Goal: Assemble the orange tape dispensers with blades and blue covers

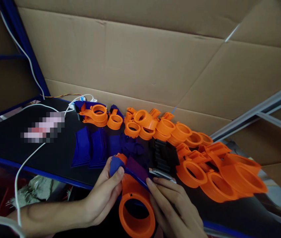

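Observation:
Between my hands, over the front edge of the table, is an orange and blue tape dispenser (131, 185), its big ring tilted toward me. My left hand (103, 195) is closed around its upper end, thumb pressed on a small blue part (116, 166). A long blue plate (138, 169) lies along the orange body. The fingertips of my right hand (176, 205) press on the lower right end of that plate; its thumb is hidden. Just beyond the right fingers lies a thin silvery strip (163, 174).
Stacked blue curved plates (81, 147) and black ribbed parts (163, 153) lie behind my hands on the black table (8, 140). Several orange dispenser bodies (192, 173) line the back and right. White cables (18, 172) run at left. A cardboard wall (140, 56) stands behind.

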Demonstrator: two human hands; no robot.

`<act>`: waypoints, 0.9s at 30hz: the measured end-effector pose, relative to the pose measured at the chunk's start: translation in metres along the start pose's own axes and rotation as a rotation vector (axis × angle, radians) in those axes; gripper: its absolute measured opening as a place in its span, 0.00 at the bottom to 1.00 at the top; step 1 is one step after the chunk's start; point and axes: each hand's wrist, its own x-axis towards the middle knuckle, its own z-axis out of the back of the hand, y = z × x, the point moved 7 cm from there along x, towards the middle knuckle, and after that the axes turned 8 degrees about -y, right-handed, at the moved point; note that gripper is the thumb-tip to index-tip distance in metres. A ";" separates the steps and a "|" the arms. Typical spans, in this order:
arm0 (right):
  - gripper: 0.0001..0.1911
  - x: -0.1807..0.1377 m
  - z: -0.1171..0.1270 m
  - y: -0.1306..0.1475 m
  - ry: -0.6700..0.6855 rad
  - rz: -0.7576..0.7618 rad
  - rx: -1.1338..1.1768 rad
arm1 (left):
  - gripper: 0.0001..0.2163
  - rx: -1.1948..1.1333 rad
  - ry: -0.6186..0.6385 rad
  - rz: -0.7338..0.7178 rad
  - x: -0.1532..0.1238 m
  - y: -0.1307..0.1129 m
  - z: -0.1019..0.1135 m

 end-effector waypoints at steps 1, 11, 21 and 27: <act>0.30 0.001 0.000 0.001 0.000 0.007 0.005 | 0.15 0.006 0.007 0.000 -0.001 0.000 -0.001; 0.28 0.000 -0.005 -0.022 0.295 -0.318 0.440 | 0.30 0.335 0.077 -0.290 -0.006 -0.019 0.003; 0.11 -0.005 -0.054 -0.032 0.176 -0.991 1.131 | 0.37 0.478 0.307 -0.495 -0.019 -0.025 -0.017; 0.11 -0.012 -0.058 -0.025 0.160 -1.196 1.340 | 0.35 0.541 0.344 -0.494 -0.015 -0.028 -0.019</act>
